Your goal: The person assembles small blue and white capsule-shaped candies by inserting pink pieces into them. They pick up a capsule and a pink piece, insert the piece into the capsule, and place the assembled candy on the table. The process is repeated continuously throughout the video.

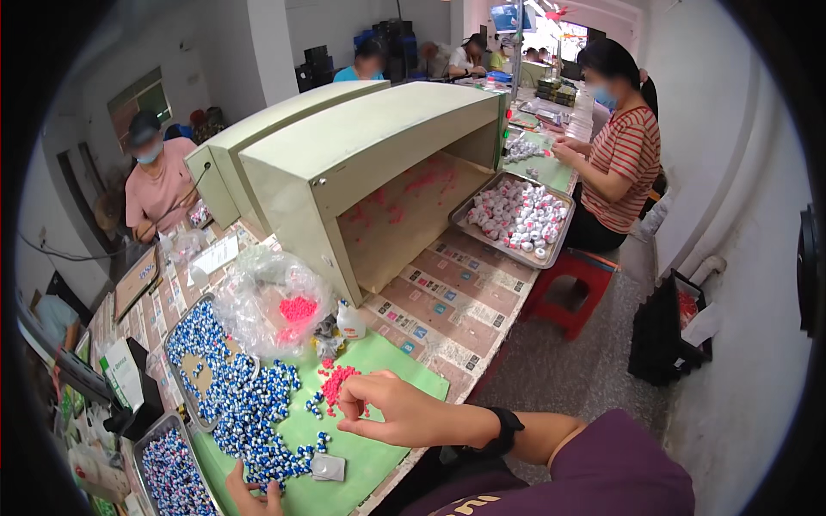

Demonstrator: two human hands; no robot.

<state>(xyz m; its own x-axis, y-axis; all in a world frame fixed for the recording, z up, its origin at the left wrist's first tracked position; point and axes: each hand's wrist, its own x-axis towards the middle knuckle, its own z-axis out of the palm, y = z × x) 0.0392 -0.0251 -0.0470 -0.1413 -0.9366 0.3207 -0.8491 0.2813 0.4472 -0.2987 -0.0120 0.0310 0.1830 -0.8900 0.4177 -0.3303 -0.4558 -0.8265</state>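
My right hand (387, 408) hovers at the edge of a pile of small pink pieces (338, 383) on a green mat (391, 365). Its fingers are curled in and the tips pressed together; whatever they pinch is too small to make out. At the bottom edge, my left hand (252, 497) has thumb and forefinger apart beside a heap of small blue-and-white pieces (258, 413). That hand is partly cut off by the frame. Between the two hands lies a small grey-white square block (328, 467). A few blue-and-white pieces lie loose near the pink pile.
Metal trays of small pieces (176, 469) stand at left. Behind the mat are a plastic bag (271, 297) with pink pieces and a white bottle (350, 321). A large cream metal housing (379, 163) and a tray of white pieces (516, 215) stand beyond. Co-workers sit around.
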